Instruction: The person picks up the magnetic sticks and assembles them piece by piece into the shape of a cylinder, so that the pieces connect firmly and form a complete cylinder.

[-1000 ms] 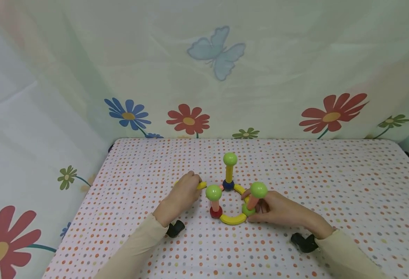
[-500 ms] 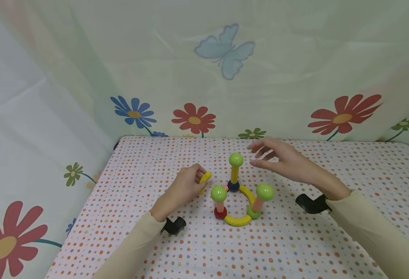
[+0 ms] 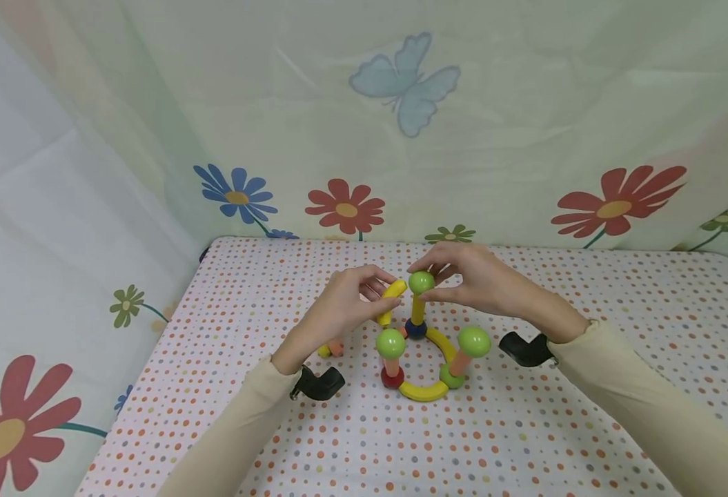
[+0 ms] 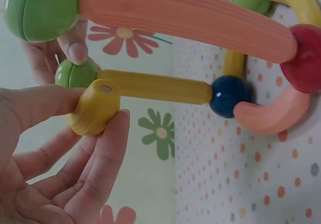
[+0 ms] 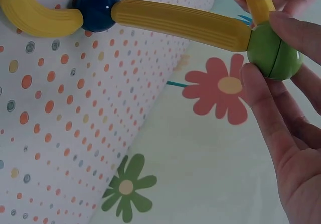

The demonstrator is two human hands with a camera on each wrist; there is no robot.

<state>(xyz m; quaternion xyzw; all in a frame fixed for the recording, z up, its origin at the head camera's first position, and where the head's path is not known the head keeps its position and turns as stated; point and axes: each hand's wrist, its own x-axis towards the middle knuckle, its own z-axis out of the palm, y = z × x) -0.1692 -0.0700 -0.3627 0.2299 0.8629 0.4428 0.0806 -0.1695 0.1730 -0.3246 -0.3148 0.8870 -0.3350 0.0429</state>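
In the head view my left hand [image 3: 341, 300] pinches a curved yellow rod [image 3: 393, 293] between thumb and fingers, raised off the table. My right hand [image 3: 484, 279] grips the light green ball [image 3: 421, 281] that tops an upright yellow rod [image 3: 418, 309] on a dark blue ball [image 3: 415, 329]. One end of the held rod [image 5: 258, 3] is right at that green ball [image 5: 273, 50] in the right wrist view; contact is hard to tell. The ring base also has a red ball [image 3: 392, 377] and a lower green ball [image 3: 452, 377], each bearing a salmon rod topped by green.
Curved yellow rods [image 3: 424, 393] join the base balls on the dotted tablecloth [image 3: 525, 414]. Beside my left wrist lie a small salmon piece [image 3: 336, 347] and a yellow piece [image 3: 323, 351], partly hidden. A floral curtain [image 3: 246, 103] stands behind the table.
My left hand has lifted the yellow rod up and right toward the back post. My right hand left the lower green ball, rose, and came left onto the back post's top ball.
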